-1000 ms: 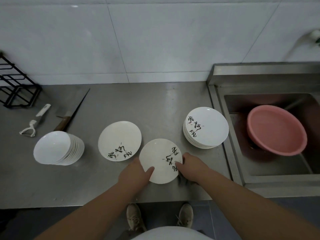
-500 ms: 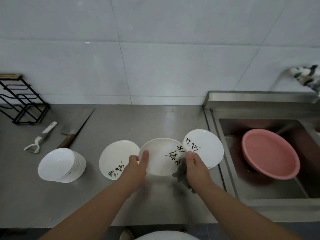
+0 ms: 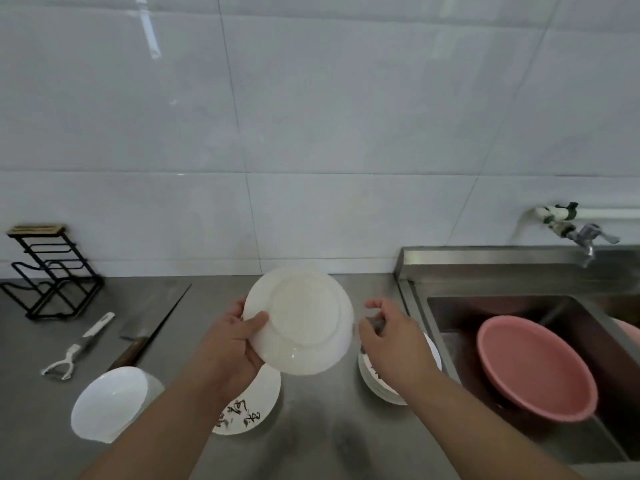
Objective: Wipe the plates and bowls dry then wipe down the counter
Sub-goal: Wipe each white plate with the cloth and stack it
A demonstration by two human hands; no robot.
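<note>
Left hand (image 3: 235, 344) grips the white plate (image 3: 304, 320) up off the table (image 3: 329, 427), underside toward the camera. Right hand (image 3: 391, 341) sits just beside it over the plate stack (image 3: 377, 386), fingers curled on a grey cloth (image 3: 377, 325)

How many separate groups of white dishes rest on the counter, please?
3: bowl stack front left, printed plate beneath the left hand, plate stack under the right hand. Others may be hidden.

A single wide-angle view from the person's head — facing the tiled wall (image 3: 311, 133), tilted down over the surface (image 3: 311, 414), close above its near edge.
</note>
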